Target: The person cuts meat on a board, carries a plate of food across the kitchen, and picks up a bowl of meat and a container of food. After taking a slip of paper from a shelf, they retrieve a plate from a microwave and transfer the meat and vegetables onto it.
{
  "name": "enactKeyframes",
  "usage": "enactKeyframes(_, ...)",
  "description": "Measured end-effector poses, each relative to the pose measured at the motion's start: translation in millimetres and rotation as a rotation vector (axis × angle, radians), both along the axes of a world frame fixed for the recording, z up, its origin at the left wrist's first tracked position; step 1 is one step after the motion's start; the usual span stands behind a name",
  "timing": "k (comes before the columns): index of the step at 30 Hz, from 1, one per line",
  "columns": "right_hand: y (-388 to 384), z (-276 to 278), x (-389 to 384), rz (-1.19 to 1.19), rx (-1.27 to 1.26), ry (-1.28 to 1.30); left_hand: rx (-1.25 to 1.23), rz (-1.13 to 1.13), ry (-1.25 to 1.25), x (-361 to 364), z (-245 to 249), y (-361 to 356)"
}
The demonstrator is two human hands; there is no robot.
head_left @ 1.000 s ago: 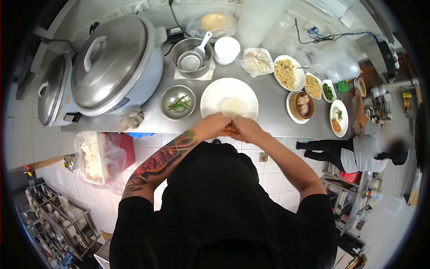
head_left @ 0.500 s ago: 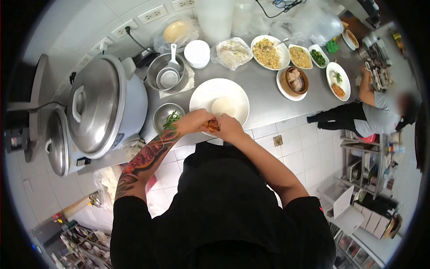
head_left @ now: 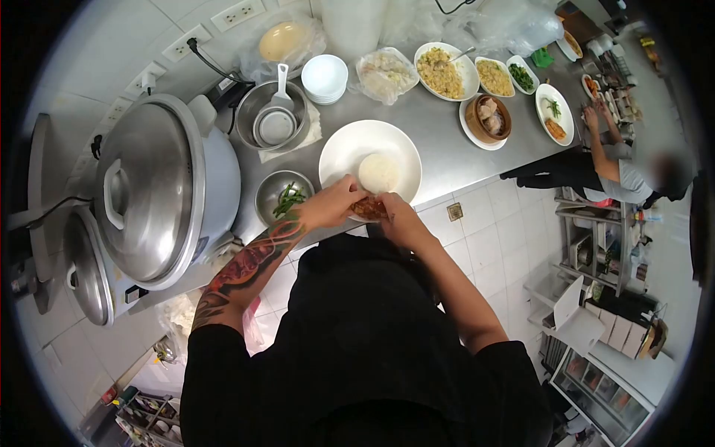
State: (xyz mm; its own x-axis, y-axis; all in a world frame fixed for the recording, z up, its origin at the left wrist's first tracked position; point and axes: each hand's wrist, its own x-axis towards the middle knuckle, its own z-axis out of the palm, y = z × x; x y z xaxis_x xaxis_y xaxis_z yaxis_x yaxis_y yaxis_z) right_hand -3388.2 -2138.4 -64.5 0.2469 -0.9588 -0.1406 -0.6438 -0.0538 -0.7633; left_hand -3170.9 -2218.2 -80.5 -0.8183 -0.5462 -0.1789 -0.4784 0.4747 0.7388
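We have both hands together at the near edge of the steel counter (head_left: 441, 162). Our left hand (head_left: 334, 203) and right hand (head_left: 393, 217) are each pinched on a browned piece of food (head_left: 369, 208), which is held over the near rim of the white plate (head_left: 339, 153). A rice mound (head_left: 378, 173) sits on that plate. Just left, a steel bowl (head_left: 265, 191) holds green vegetables (head_left: 289, 198). Far right, a co-worker (head_left: 622, 175) leans at the counter.
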Motion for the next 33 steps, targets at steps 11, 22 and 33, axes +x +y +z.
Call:
enactKeyframes(11,10.3,-7.9,-4.2,-0.128,0.009,0.106,-0.037,0.119,0.084,6.0,-7.9,3.2)
enactKeyframes(22,16.2,-5.9,4.4,-0.225,-0.088,0.123,-0.051,0.304,0.003,2.0,5.1,22.4)
enactKeyframes(33,5.9,-62.4,58.3,-0.17,0.197,-0.323,-0.262,0.17,0.116,8.7,-15.5,-59.6)
